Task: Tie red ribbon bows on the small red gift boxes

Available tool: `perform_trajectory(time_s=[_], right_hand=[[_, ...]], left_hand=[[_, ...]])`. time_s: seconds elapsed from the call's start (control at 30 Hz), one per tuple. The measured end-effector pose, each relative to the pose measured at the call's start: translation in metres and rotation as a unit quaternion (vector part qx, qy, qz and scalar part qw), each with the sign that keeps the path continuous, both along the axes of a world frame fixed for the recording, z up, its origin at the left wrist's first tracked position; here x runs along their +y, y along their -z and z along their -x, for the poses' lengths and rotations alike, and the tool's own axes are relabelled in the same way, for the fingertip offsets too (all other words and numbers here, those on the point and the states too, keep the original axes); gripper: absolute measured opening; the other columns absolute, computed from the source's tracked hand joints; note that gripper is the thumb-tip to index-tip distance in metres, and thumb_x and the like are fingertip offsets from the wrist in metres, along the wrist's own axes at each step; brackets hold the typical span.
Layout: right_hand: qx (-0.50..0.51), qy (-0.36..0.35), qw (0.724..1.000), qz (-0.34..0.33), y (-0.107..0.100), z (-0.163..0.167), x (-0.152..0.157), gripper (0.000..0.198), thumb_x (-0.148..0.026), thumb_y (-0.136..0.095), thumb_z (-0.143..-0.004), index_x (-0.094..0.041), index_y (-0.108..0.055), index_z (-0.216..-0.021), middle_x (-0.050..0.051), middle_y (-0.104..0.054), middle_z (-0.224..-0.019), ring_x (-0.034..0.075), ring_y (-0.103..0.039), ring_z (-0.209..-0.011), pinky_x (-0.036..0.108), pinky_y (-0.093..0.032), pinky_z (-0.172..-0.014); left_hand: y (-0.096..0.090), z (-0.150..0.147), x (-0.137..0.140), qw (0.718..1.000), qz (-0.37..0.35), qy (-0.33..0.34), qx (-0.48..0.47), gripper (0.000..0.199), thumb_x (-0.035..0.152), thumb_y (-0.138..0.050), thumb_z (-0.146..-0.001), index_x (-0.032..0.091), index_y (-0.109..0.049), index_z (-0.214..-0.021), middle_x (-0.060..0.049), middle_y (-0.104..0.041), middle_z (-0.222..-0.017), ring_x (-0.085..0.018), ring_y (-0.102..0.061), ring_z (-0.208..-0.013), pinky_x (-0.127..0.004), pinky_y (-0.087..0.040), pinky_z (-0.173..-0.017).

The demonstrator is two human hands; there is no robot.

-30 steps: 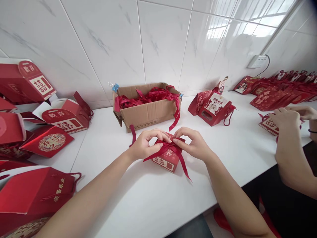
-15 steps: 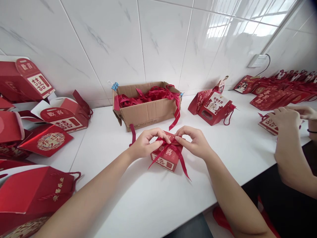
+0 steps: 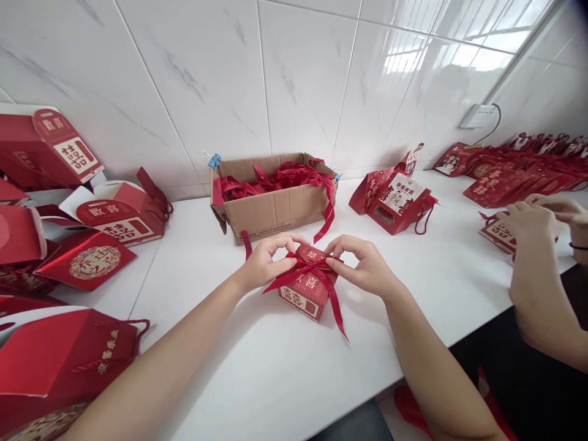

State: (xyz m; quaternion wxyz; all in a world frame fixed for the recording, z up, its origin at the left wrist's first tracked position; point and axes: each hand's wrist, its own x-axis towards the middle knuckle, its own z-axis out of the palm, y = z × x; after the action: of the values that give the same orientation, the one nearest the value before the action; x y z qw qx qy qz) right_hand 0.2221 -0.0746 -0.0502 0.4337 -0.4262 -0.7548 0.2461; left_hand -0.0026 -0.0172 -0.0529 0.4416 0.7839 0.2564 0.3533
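Observation:
In front of me on the white table sits a small red gift box with gold lettering and a pale printed panel. A dark red ribbon is tied in a bow across its top, and two tails hang down over the front. At the bow's left side, my left hand pinches a loop between thumb and fingers. My right hand pinches the loop on the right. Both hands rest close against the box top, and the fingertips partly cover the loops.
Behind the box stands an open cardboard carton full of red ribbons. Red gift boxes crowd the left side. A red house-shaped box stands right of the carton. Far right, a co-worker's hands are at another red box.
My left fingers have moved slightly left, off the middle of the bow. The left ribbon tail now sticks out further to the left, and the knot is more exposed.

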Motion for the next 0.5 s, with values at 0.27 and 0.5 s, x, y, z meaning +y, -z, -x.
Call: perform_trajectory(time_s=[0.27, 0.5], right_hand=[[-0.02, -0.01, 1.0, -0.01, -0.0021, -0.0014, -0.0024, 0.02, -0.012, -0.059, -0.078, -0.02, -0.048, -0.063, 0.006, -0.066, -0.091, 0.019, -0.062, -0.086, 0.033, -0.05, -0.074], [-0.024, -0.018, 0.999, -0.012, -0.0031, -0.002, -0.0031, 0.021, -0.012, -0.059, -0.077, -0.02, -0.047, -0.062, 0.006, -0.066, -0.095, 0.019, -0.062, -0.087, 0.036, -0.05, -0.077]], left_hand=[[-0.0012, 0.0015, 0.0029, 0.999, 0.032, 0.007, 0.02, 0.017, 0.015, -0.054, -0.075, 0.019, -0.042, -0.064, -0.009, -0.069, -0.108, -0.023, -0.059, -0.109, -0.041, -0.041, -0.098], [-0.0029, 0.0025, 0.0037, 0.999, -0.005, 0.003, 0.039, 0.018, 0.013, -0.053, -0.074, 0.019, -0.04, -0.063, -0.008, -0.068, -0.106, -0.023, -0.059, -0.106, -0.04, -0.042, -0.096]])
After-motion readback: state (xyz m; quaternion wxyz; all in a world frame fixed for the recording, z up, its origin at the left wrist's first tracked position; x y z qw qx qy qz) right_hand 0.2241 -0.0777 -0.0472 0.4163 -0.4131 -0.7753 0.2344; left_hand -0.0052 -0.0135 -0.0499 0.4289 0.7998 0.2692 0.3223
